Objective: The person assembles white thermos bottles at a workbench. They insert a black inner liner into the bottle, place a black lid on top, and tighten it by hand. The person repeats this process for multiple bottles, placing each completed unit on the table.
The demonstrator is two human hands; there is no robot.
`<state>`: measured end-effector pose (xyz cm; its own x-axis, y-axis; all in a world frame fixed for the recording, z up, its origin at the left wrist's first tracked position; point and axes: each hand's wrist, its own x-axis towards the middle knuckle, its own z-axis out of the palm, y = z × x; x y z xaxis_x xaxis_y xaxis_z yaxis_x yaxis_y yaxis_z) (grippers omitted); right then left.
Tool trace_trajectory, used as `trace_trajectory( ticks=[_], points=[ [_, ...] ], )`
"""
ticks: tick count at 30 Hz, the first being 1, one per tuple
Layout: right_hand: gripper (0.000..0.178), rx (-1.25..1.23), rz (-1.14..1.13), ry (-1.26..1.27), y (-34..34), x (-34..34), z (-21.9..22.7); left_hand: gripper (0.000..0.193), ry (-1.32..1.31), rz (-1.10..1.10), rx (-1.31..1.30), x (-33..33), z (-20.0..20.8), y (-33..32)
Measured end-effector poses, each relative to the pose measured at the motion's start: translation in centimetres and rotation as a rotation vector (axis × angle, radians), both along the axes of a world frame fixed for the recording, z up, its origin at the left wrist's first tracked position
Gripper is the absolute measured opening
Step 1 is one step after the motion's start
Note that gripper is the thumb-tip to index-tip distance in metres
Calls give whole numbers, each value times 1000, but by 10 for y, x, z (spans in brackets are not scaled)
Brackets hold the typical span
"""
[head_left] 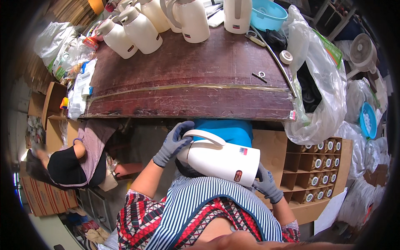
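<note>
Apron [221, 200] near, jug [223, 160] tilted just beyond, L hand [173, 143] gripping top, R hand [268, 185] gripping base; prob. handling step, next needs steady support.

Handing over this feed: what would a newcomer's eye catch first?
First comes a glossy white cylindrical jug, lying sideways between the grey-gloved left hand at its lid and grey-gloved right hand at its base. More white jugs line the far side of the dark red-brown table; a brown compartmented cardboard box sits lower right.
</note>
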<state>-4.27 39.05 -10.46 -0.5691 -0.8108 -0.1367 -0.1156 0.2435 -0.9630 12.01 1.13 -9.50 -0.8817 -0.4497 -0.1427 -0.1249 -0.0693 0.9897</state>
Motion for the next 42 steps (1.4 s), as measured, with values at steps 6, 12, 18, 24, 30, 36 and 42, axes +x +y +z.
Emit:
trace_trajectory(
  ticks=[6,12,18,24,30,36,42],
  points=[
    [57,336,242,267,-17,-18,8,44,-122,89,217,22,-40,-6],
    [61,299,266,-23,-23,-26,-6,34,-88,89,42,12,-18,-6],
    [60,200,58,261,-30,-7,8,35,-94,112,80,20,-31,-10],
    [72,52,167,233,-23,-6,16,36,-142,136,97,18,-29,-7],
    [83,76,224,481,-28,-8,24,36,-156,146,164,19,-24,-6],
    [83,205,203,234,-24,-9,28,36,-166,136,134,15,-19,-5],
    [86,80,202,278,-27,-18,28,36,-174,116,108,15,-19,-6]
  ],
)
